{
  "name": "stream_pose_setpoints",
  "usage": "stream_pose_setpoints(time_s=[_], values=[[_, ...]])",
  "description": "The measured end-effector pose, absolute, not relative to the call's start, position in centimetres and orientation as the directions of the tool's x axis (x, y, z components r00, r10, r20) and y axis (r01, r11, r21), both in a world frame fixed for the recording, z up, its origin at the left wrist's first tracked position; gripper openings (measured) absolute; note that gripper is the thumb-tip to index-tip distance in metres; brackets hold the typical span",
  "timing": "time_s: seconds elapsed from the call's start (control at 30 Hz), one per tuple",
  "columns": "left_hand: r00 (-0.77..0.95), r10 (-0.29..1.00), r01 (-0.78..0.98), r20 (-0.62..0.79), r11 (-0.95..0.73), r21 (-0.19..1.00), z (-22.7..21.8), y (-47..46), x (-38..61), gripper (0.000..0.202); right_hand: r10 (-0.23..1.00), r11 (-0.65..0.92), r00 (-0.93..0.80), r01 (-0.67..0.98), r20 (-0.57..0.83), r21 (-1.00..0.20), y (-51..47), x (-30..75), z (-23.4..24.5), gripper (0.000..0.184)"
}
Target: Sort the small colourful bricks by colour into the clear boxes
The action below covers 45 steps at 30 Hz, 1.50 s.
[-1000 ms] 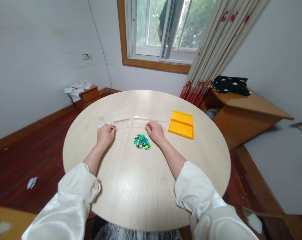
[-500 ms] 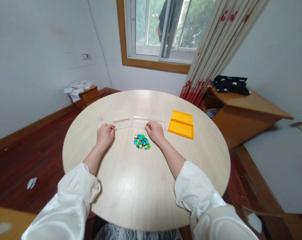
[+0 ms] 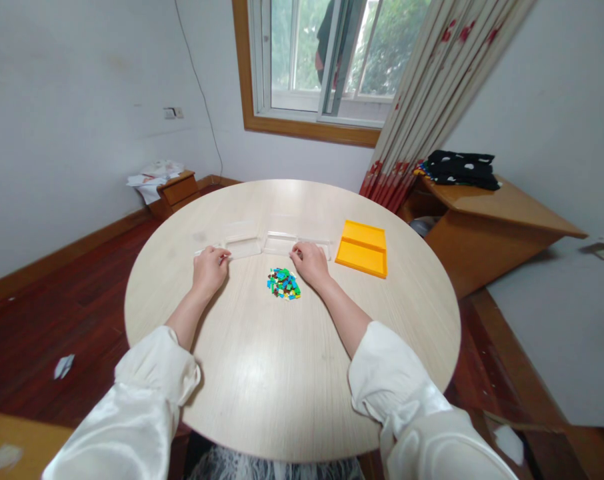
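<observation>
**Hands parked on the clear trays**

Nothing has shifted over the last second. The left hand [image 3: 209, 267] stays at the near rim of one clear plastic tray [image 3: 243, 246], the right hand [image 3: 308, 261] at the rim of the second clear tray [image 3: 281, 242]. Both lie palm down with fingers curled; I cannot tell whether they pinch or merely press. The pile of small coloured bricks [image 3: 283, 283] lies between the wrists on the bench [image 3: 282, 380].

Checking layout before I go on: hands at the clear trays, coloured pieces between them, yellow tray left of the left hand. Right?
Not quite: the head view shows the yellow tray right of the right hand, not left of the left hand. The hands are at the clear trays, coloured pieces between them.
</observation>
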<state>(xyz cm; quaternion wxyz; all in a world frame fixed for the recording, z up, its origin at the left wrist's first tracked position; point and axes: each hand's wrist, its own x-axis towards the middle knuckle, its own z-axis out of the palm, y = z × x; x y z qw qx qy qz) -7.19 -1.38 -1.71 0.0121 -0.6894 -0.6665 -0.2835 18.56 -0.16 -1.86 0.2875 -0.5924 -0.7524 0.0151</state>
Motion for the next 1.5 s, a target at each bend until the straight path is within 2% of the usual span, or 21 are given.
stream_pose_setpoints(time_s=[0.4,0.7,1.5], values=[[-0.029,0.915,0.920,0.403,-0.133,0.369,-1.8,-1.3,-7.4,0.024,0.906,0.299,-0.142,0.882,0.400,-0.364,-0.3,18.5,-1.7,0.016],[-0.027,0.916,0.924,0.401,-0.130,0.359,-1.8,-1.3,-7.3,0.025,0.903,0.311,-0.168,0.891,0.395,-0.330,0.1,18.6,-2.6,0.028],[-0.034,0.917,0.915,0.399,-0.132,0.382,-1.7,-1.4,-7.2,0.024,0.926,0.272,-0.178,0.926,0.333,-0.261,-0.1,18.6,-1.8,0.025]])
